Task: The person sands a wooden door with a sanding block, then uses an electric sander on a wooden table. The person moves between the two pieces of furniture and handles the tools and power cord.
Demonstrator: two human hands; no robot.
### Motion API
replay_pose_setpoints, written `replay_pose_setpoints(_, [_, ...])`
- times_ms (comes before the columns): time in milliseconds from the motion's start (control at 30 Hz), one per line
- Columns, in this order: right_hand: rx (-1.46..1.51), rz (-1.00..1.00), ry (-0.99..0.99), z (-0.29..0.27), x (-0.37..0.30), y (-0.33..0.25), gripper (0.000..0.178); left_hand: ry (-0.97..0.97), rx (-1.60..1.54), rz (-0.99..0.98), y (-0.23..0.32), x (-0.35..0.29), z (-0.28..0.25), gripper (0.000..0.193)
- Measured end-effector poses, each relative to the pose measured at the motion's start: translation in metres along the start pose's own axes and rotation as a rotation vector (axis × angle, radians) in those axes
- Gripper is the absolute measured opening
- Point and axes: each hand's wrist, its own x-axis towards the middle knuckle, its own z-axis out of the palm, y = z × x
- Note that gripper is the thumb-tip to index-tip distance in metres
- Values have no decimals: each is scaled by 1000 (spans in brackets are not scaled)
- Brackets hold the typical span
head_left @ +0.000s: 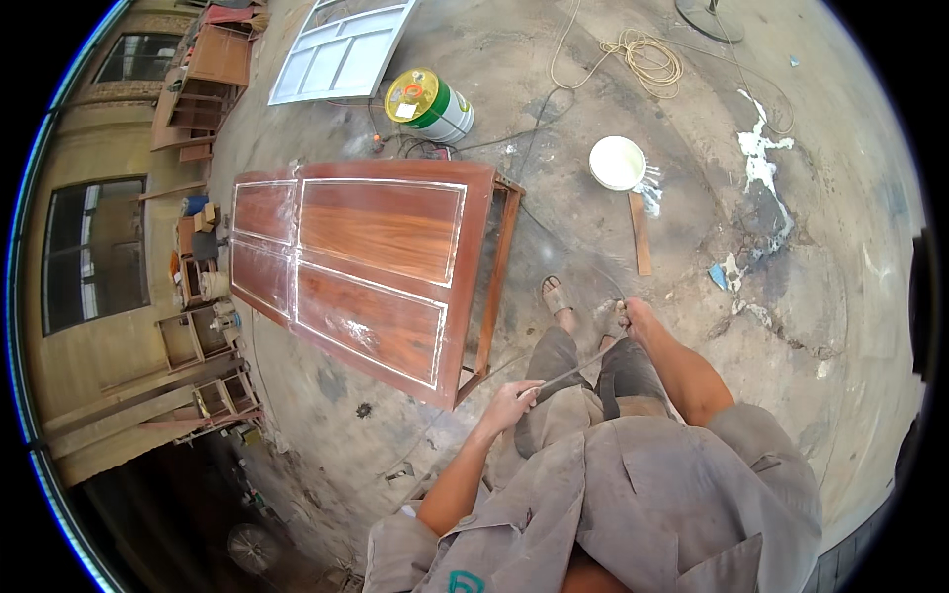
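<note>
My left hand is closed around a thin grey hose in front of my body. The hose slants up from there to my right hand, which is closed on a small greyish tool; its kind is too small to make out. Left of my hands, a reddish-brown wooden door with white-lined panels lies flat on a wooden stand. White dusty smears show on its lower panel and crossbar. Neither hand touches the door.
A white bucket and a wooden strip are on the concrete floor ahead. Beyond the door stand a yellow-topped drum and a pale frame. Cords cross the floor toward a coiled hose. White spills lie right.
</note>
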Motion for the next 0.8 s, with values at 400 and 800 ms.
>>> replay_pose_setpoints(400, [85, -103, 197, 90, -13, -67, 12, 108, 104, 96, -64, 117, -71, 36])
replay_pose_setpoints(800, [-125, -194, 12, 244, 17, -133, 8, -63, 48, 79, -26, 187, -149, 38])
